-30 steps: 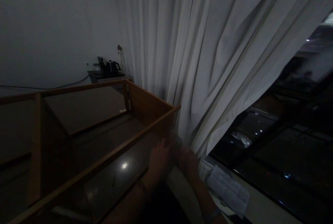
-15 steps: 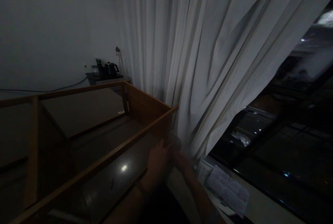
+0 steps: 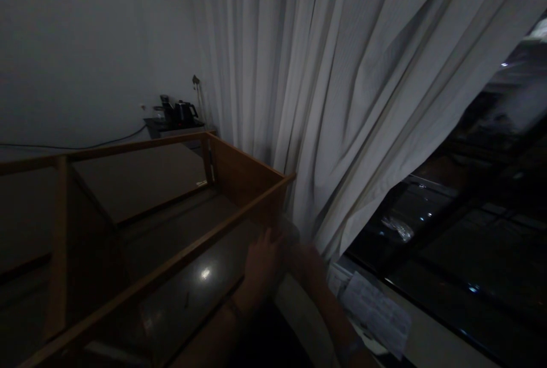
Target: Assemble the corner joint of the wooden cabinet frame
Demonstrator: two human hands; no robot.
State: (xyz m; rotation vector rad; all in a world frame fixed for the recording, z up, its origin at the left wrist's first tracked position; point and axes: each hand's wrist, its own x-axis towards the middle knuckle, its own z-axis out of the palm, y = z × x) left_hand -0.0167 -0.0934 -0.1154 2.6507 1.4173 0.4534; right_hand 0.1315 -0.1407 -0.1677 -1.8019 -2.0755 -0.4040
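My left hand [image 3: 264, 255] is beside the near right corner of a wooden frame [image 3: 239, 205], its fingers pointing up toward the corner's underside. Dim light hides how those fingers are set and whether they touch the wood. Close by on the right, my right hand [image 3: 306, 264] is smeared by motion, its fingers not clear. Just above and between both hands is a pale, rounded shape [image 3: 290, 230], too dark to name. Whether either hand grips it I cannot tell.
A long white curtain [image 3: 299, 72] hangs right behind the frame's corner. Dark window glass [image 3: 448, 254] lies to the right, with papers [image 3: 376, 308] by its sill. A black kettle [image 3: 184, 113] stands on a small table [image 3: 175, 127] at the back.
My right hand has shifted slightly right and its wrist has turned. My left hand stays by the frame's corner. The view has moved a little.
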